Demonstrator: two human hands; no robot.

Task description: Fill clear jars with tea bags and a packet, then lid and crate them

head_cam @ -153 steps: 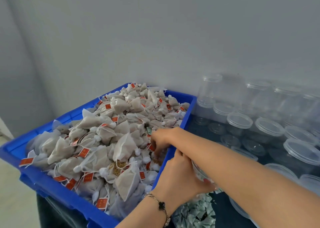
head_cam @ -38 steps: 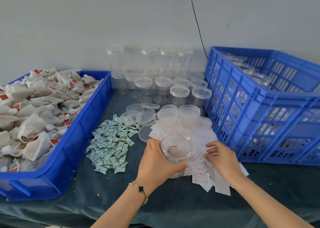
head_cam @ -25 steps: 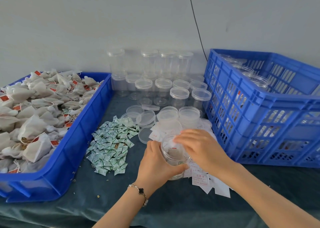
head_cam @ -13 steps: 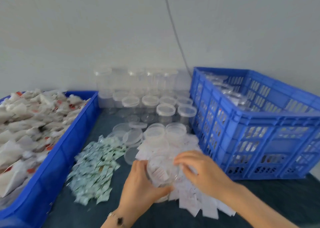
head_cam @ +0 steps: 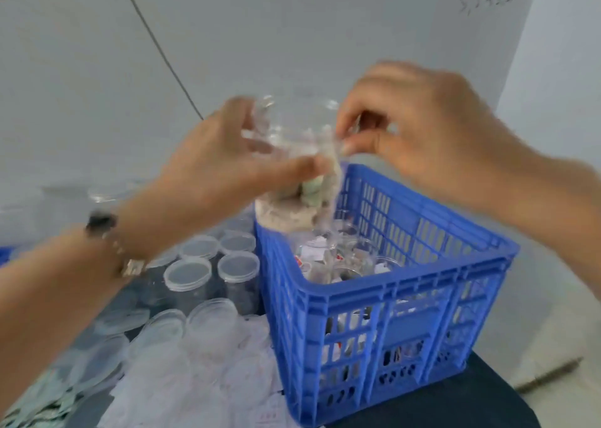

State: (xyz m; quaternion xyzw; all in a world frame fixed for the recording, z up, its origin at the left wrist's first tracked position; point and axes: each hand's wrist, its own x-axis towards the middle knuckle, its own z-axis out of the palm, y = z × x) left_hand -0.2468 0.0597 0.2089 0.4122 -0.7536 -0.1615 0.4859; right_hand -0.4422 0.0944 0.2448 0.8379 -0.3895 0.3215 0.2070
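**Fingers clamped on filled jar, jar hanging over crate's left rim**

Fingers of the left hand are curling round the side of the clear jar, thumb lying across its front. That wrap is carrying the weight. The jar is in the air, above the left rim of the blue crate, tilted, tea bags and a pale green packet showing through its wall. Likely being carried across for crating.

Motion blur is heavy, so I am not calling whether a lid is on the jar.

Going left to right:
- Green packets are lying at the table's front-left corner.
- Loose lids and lidded empty jars are standing on the dark table just left of the crate, within easy reach for the next fill.
- White paper slips are spreading along the front edge, touching the crate's base.
- The crate is sitting at the table's right end, other jars already inside it.

The right hand is pinching at the jar's upper right edge, fingertips together; probably steadying the top or pressing a lid down, cannot tell which.

Judgement: late in the cycle for this jar. Next move needs a free slot among the jars inside and an upright set-down; the tilt could tip contents if the top is not sealed.
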